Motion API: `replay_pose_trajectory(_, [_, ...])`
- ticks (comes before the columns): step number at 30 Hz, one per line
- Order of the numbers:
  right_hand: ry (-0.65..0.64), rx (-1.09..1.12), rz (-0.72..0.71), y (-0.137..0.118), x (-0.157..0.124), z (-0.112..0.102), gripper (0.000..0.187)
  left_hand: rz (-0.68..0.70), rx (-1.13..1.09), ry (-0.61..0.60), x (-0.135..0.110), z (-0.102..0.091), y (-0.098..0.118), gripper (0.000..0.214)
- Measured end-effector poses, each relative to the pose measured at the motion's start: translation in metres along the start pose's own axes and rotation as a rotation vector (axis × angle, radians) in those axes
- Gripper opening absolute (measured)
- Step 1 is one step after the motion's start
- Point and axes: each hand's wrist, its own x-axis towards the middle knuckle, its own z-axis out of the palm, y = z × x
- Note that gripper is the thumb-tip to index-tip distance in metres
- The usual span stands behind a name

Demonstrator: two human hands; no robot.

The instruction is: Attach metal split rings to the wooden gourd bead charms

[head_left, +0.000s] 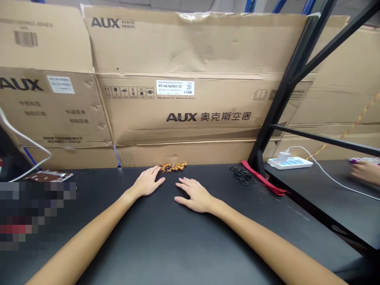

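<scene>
A small cluster of golden-brown beads (177, 167) lies at the back of the black table (166, 241), close to the cardboard. My left hand (147, 182) rests palm down just left of the beads, fingers stretched out and the tips near or touching them; I cannot tell which. Nearer to me and a little to the right, my right hand (194, 194) lies with its fingers spread and nothing in them. Farther right on the table is a loose pile of black rings or loops (243, 175).
Cardboard panels (184, 47) stand along the back. A red strap (263, 178) lies beside the black metal frame (277, 99) on the right. Beyond it sit a white power strip (292, 162) with a cable and another person's hand (366, 172). Brown packets (49, 176) lie at the left.
</scene>
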Motion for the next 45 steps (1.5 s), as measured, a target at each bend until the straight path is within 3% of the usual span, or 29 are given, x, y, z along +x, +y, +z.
replay_pose_trajectory(9, [0.008,-0.009,-0.013,0.001,0.0,0.0,0.069,0.043,0.005,0.039,-0.003,-0.001,0.003,0.058])
replay_pose_trajectory(15, [0.042,-0.034,-0.033,0.0,-0.001,0.002,0.063,0.097,0.007,0.101,-0.02,-0.008,0.019,0.043])
replay_pose_trajectory(22, [0.278,-0.025,-0.081,0.0,-0.003,0.006,0.05,0.39,-0.2,0.121,-0.035,-0.015,0.056,0.019])
replay_pose_trajectory(26, [0.283,-0.052,-0.118,0.001,-0.002,0.008,0.033,0.486,-0.278,0.106,-0.037,-0.013,0.07,0.017])
replay_pose_trajectory(30, [0.275,-0.055,-0.136,0.0,0.0,0.006,0.013,0.491,-0.301,0.103,-0.037,-0.012,0.073,0.017])
replay_pose_trajectory(36, [0.309,-0.06,-0.15,0.0,0.001,0.005,0.013,0.463,-0.281,0.105,-0.038,-0.014,0.073,0.021])
replay_pose_trajectory(45, [0.352,0.129,-0.122,0.011,0.003,0.011,0.016,0.459,-0.298,0.078,-0.038,-0.017,0.074,0.024])
